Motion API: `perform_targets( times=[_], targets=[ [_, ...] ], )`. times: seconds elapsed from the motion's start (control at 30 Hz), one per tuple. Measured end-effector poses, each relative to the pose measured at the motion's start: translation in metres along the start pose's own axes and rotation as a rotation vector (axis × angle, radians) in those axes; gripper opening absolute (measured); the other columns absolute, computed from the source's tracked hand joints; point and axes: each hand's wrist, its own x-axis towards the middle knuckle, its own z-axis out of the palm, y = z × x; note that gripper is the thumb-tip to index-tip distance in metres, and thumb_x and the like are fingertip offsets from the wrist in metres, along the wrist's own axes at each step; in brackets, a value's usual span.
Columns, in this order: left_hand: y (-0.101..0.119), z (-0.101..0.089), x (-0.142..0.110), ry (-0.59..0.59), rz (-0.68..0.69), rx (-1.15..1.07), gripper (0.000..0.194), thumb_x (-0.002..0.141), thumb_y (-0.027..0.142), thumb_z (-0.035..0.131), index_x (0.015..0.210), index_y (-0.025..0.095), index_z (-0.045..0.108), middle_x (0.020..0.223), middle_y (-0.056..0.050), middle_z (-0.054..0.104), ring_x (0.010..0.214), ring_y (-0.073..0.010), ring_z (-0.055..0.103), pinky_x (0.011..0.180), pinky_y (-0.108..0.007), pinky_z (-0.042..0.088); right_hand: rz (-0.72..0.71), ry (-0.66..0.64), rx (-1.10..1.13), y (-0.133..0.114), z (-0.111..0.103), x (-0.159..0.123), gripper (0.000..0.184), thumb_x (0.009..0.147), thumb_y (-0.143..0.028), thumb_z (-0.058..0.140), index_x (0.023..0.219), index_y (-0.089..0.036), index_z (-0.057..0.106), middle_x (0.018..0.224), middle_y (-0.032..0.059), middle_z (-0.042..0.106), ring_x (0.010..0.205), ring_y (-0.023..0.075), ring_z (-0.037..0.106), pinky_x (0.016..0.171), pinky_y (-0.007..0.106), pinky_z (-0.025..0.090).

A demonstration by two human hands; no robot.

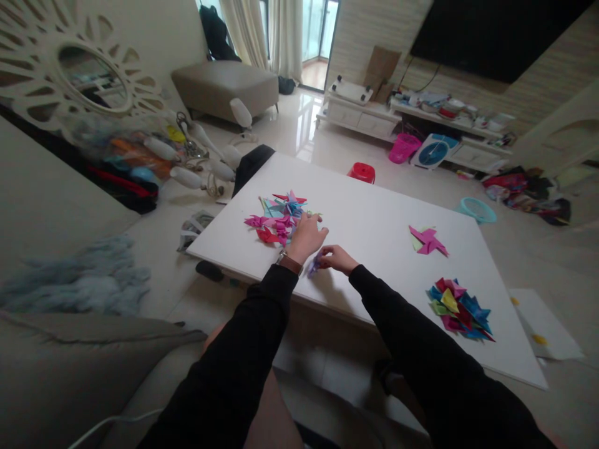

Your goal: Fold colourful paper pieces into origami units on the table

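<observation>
On the white table (365,224) lies a heap of folded paper cranes (278,218) in pink, red and blue at the far left. My left hand (306,237) rests at the heap's right edge, fingers curled over something I cannot make out. Beside it, my right hand (337,257) pinches a small purple folded paper piece (313,265) against the tabletop. Both arms wear black sleeves, and a watch sits on my left wrist.
A pink folded paper shape (428,241) lies at the table's middle right. A pile of coloured folded papers (458,308) sits near the right front corner. A red stool (361,172), a pink basket (403,147) and a grey sofa (224,87) stand beyond.
</observation>
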Motion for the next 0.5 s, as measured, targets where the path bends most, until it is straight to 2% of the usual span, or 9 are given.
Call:
perform_targets(
  times=[0.07,0.13,0.17,0.23,0.3,0.33,0.4,0.5],
  targets=[
    [0.003,-0.004,0.002,0.074,0.011,-0.045,0.022,0.087,0.019,0.062,0.109,0.019,0.062,0.120,-0.012,0.056,0.119,-0.0268,0.058,0.108,-0.039,0.045,-0.071,0.068,0.012,-0.025,-0.004,0.021,0.011,0.072,-0.016,0.076,0.072,-0.016,0.065,0.073,0.0038,0.069,0.067,0.0171,0.068,0.069,0.032,0.061],
    [0.007,-0.009,0.005,0.214,0.039,-0.083,0.024,0.087,0.015,0.061,0.110,0.021,0.061,0.119,-0.012,0.056,0.117,-0.0266,0.057,0.106,-0.041,0.046,-0.182,0.161,0.033,-0.055,-0.013,0.041,0.007,0.075,-0.020,0.072,0.077,-0.016,0.066,0.079,0.0031,0.070,0.076,0.0167,0.068,0.076,0.031,0.060],
    [0.009,-0.012,0.007,0.295,0.063,-0.096,0.025,0.087,0.012,0.059,0.111,0.021,0.059,0.119,-0.011,0.057,0.118,-0.0262,0.057,0.106,-0.041,0.046,-0.283,0.236,0.060,-0.069,-0.018,0.050,0.010,0.076,-0.023,0.071,0.082,-0.016,0.067,0.086,0.0043,0.070,0.082,0.0176,0.067,0.078,0.032,0.060],
    [0.013,-0.015,0.009,0.424,0.120,-0.111,0.027,0.088,0.008,0.056,0.111,0.022,0.058,0.119,-0.010,0.056,0.120,-0.0254,0.054,0.109,-0.042,0.045,-0.363,0.326,0.122,-0.091,-0.026,0.063,0.031,0.075,-0.030,0.074,0.102,-0.017,0.066,0.106,0.0074,0.069,0.089,0.0188,0.067,0.078,0.035,0.061],
    [0.016,-0.016,0.010,0.473,0.158,-0.119,0.026,0.087,0.007,0.056,0.109,0.022,0.057,0.118,-0.010,0.056,0.120,-0.0254,0.053,0.110,-0.043,0.044,-0.340,0.388,0.149,-0.098,-0.033,0.065,0.049,0.074,-0.034,0.076,0.118,-0.020,0.059,0.120,0.0097,0.064,0.087,0.0186,0.067,0.075,0.038,0.062],
    [0.017,-0.015,0.009,0.470,0.168,-0.122,0.026,0.087,0.006,0.056,0.107,0.021,0.056,0.117,-0.010,0.056,0.119,-0.0258,0.053,0.111,-0.044,0.043,-0.314,0.410,0.140,-0.094,-0.036,0.061,0.052,0.075,-0.035,0.075,0.121,-0.021,0.056,0.122,0.0100,0.062,0.085,0.0181,0.067,0.073,0.038,0.062],
    [0.019,-0.013,0.008,0.439,0.178,-0.130,0.026,0.085,0.005,0.058,0.105,0.021,0.056,0.116,-0.011,0.055,0.120,-0.0268,0.052,0.112,-0.047,0.042,-0.286,0.432,0.067,-0.071,-0.042,0.044,0.047,0.078,-0.036,0.071,0.120,-0.023,0.055,0.122,0.0093,0.060,0.083,0.0174,0.066,0.073,0.039,0.062],
    [0.025,-0.006,0.005,0.394,0.195,-0.151,0.029,0.082,0.002,0.058,0.104,0.021,0.055,0.117,-0.011,0.053,0.122,-0.0275,0.051,0.115,-0.049,0.040,-0.274,0.424,-0.168,-0.009,-0.058,-0.005,0.040,0.077,-0.032,0.069,0.114,-0.022,0.059,0.121,0.0094,0.059,0.085,0.0180,0.065,0.081,0.041,0.061]
  ],
)
